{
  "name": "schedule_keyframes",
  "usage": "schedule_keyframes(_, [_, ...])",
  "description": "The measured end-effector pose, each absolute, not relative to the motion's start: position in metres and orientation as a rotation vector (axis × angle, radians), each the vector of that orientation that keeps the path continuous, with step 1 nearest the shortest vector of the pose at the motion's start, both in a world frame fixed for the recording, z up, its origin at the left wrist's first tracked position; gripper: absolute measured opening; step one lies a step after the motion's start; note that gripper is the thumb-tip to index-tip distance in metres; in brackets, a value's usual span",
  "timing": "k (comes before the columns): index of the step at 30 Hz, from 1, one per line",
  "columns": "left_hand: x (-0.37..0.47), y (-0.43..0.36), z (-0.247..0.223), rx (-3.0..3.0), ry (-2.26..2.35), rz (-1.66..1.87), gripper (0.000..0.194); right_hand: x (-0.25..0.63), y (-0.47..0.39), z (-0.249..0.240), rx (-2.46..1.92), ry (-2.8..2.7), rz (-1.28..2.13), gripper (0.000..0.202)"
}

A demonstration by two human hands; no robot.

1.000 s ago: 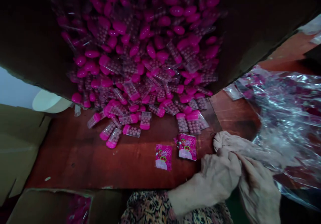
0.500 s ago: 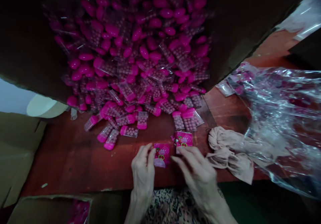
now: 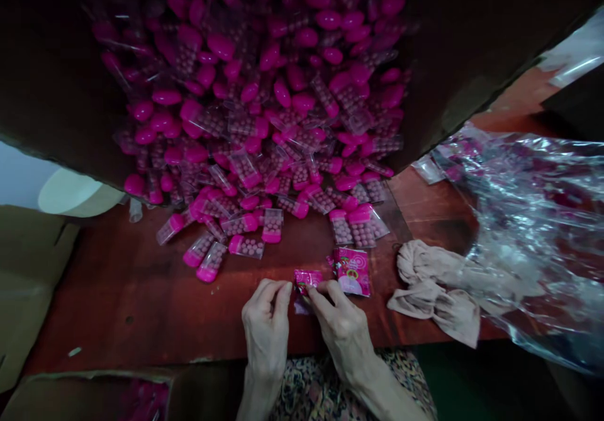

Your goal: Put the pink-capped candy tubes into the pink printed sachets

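Observation:
A small pink printed packet (image 3: 308,276) lies on the red-brown table in front of me, with a paler part at its lower edge. My right hand (image 3: 343,326) is closed with its thumb and fingertips on the packet's right side. Just left of the packet, my left hand (image 3: 267,323) has thumb and forefinger pinched together; whatever may be between them is hidden. A stack of similar pink printed packets (image 3: 353,273) rests beyond my right fingers. Clear small bottles of beads with pink caps (image 3: 362,227) lie past the stack.
A large dark open carton (image 3: 472,43) spills many pink-capped bead bottles (image 3: 245,169) onto the table. On the right are a knotted beige cloth (image 3: 429,282) and crumpled clear plastic (image 3: 542,232). A white round container (image 3: 78,193) and cardboard boxes (image 3: 33,282) stand left.
My right hand has moved left from the packet stack to the single packet and closed on it. My left hand stays pinched near the packet's left side. The view has shifted slightly.

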State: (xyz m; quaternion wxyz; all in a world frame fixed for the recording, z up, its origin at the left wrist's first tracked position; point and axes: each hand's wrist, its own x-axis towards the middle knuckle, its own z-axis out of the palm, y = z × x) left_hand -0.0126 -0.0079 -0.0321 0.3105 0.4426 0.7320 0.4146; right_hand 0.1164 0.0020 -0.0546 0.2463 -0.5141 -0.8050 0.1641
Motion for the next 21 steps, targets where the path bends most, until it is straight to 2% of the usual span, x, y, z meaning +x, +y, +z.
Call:
schedule_keyframes(8, [-0.015, 0.001, -0.02, 1.041, 1.79, 1.071, 0.024, 0.116, 0.006, -0.042, -1.268, -2.055, 0.443, 0.033])
schedule_keyframes(14, [-0.012, 0.007, -0.016, 0.671, 1.43, 1.156, 0.014, 0.115, 0.008, -0.035, -1.182, -1.92, 0.465, 0.025])
schedule_keyframes(19, [-0.012, 0.01, -0.015, 0.251, 1.339, 1.285, 0.013, 0.114, 0.011, -0.032, -1.373, -1.66, 0.688, 0.04])
schedule_keyframes(21, [-0.012, 0.011, -0.013, 0.239, 1.313, 1.304, 0.011, 0.111, 0.013, -0.03, -1.364, -1.613, 0.873, 0.028])
